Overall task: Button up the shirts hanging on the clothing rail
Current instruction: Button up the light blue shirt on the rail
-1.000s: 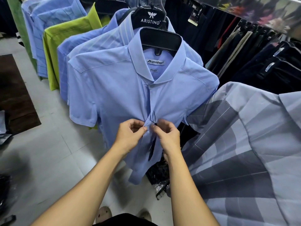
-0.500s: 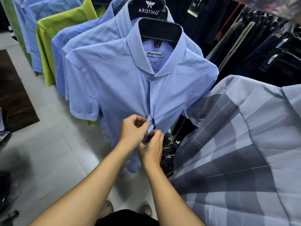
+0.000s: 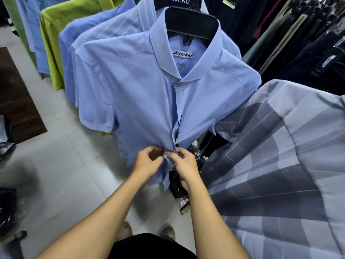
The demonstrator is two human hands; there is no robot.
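Observation:
A light blue short-sleeved shirt (image 3: 141, 101) hangs on a black hanger (image 3: 192, 25) in front of me, its placket closed from the collar down to my hands. My left hand (image 3: 147, 163) pinches the left front edge low on the placket. My right hand (image 3: 183, 164) pinches the right edge against it, fingertips touching. A thin black tag string (image 3: 178, 128) dangles from the placket just above my hands. The button under my fingers is hidden.
More blue shirts (image 3: 104, 34) and a lime green shirt (image 3: 59, 19) hang behind on the left. A grey-and-blue checked shirt (image 3: 280, 174) fills the right foreground. Dark trousers (image 3: 298, 34) hang at the upper right. A brown mat (image 3: 16, 101) lies on the pale tiled floor (image 3: 61, 174).
Both hands have moved lower down the placket. The right hand, tucked under the left half a second ago, is now level with it again.

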